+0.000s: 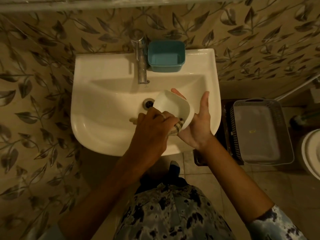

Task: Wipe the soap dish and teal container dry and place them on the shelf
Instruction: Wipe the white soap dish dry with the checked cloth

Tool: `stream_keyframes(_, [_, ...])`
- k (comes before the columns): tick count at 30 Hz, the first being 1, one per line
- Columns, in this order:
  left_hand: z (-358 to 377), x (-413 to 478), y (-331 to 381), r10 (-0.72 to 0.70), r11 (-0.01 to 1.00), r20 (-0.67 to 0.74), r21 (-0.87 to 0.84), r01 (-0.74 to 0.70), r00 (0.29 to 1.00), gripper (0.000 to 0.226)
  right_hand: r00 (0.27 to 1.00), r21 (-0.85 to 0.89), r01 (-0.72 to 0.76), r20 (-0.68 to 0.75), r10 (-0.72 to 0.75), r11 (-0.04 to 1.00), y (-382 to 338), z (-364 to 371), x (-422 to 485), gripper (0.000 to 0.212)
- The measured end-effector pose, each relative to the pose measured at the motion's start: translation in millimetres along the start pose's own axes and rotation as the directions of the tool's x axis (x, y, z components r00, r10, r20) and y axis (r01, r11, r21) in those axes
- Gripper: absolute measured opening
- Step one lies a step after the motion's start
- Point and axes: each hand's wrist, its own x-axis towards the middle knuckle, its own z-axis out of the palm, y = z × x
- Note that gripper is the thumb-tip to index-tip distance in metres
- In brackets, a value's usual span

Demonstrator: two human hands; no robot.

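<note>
Over the basin, my right hand (pixel 197 122) holds the white soap dish (pixel 171 105) tilted, fingers behind it and thumb up beside its right edge. My left hand (pixel 152 125) is closed on a checked cloth (pixel 176 129) and presses it against the dish's lower rim. The teal container (pixel 166 56) stands upright and empty on the sink's back ledge, just right of the tap, apart from both hands. A strip of shelf edge (pixel 121 3) runs along the top of the view.
The white sink (pixel 103 104) has a chrome tap (pixel 141 66) at the back and a drain (pixel 149 103) left of the dish. A grey perforated basket (pixel 259 130) sits low to the right, with a white lidded bin (pixel 311 153) beyond it. Leaf-patterned wall surrounds the sink.
</note>
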Motion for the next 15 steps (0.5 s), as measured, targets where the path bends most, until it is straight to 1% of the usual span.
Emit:
stream_keyframes(2, [1, -2, -13, 0.133, 0.987, 0.057, 0.08, -0.137, 0.989, 0.046, 0.992, 0.016, -0.121, -0.013, 0.122, 0.992, -9, 0, 1, 0.084])
stream_keyframes(3, [2, -4, -17, 0.171, 0.979, 0.085, 0.098, -0.179, 0.982, 0.048, 0.99, 0.004, -0.14, -0.036, 0.14, 0.99, -10, -1, 2, 0.078])
stream_keyframes(5, [4, -6, -20, 0.195, 0.971, 0.129, 0.112, -0.21, 0.972, 0.049, 0.985, -0.009, -0.149, -0.088, 0.147, 0.989, -9, -1, 3, 0.061])
stream_keyframes(6, [7, -6, -19, 0.177, 0.976, 0.141, 0.104, -0.192, 0.974, 0.049, 0.984, -0.015, -0.141, -0.116, 0.138, 0.99, -8, 2, 3, 0.057])
stream_keyframes(7, [8, -7, -16, 0.131, 0.988, 0.15, 0.063, -0.142, 0.98, 0.047, 0.984, -0.016, -0.125, -0.133, 0.122, 0.992, -7, 4, 3, 0.055])
stream_keyframes(9, [9, -8, -7, -0.016, 0.989, 0.17, -0.142, 0.041, 0.985, 0.043, 0.983, -0.019, -0.058, -0.175, 0.053, 0.998, -3, 6, 5, 0.052])
stream_keyframes(10, [8, -9, -2, -0.097, 0.957, 0.181, -0.253, 0.141, 0.979, 0.042, 0.98, -0.021, -0.024, -0.196, 0.019, 1.0, -2, 7, 5, 0.05])
stream_keyframes(12, [6, -13, 8, -0.236, 0.871, 0.28, -0.364, 0.33, 0.931, 0.038, 0.976, -0.059, 0.025, -0.215, -0.037, 0.998, 2, 10, 7, 0.054])
stream_keyframes(13, [4, -13, 12, -0.269, 0.817, 0.346, -0.412, 0.403, 0.899, 0.035, 0.974, -0.102, 0.051, -0.215, -0.072, 0.993, 5, 11, 7, 0.057])
stream_keyframes(14, [3, -11, 14, -0.291, 0.753, 0.405, -0.461, 0.469, 0.867, 0.033, 0.973, -0.147, 0.09, -0.2, -0.119, 0.985, 7, 12, 8, 0.056])
stream_keyframes(15, [0, -8, 15, -0.312, 0.69, 0.441, -0.503, 0.52, 0.841, 0.031, 0.969, -0.187, 0.139, -0.176, -0.172, 0.973, 10, 11, 9, 0.051])
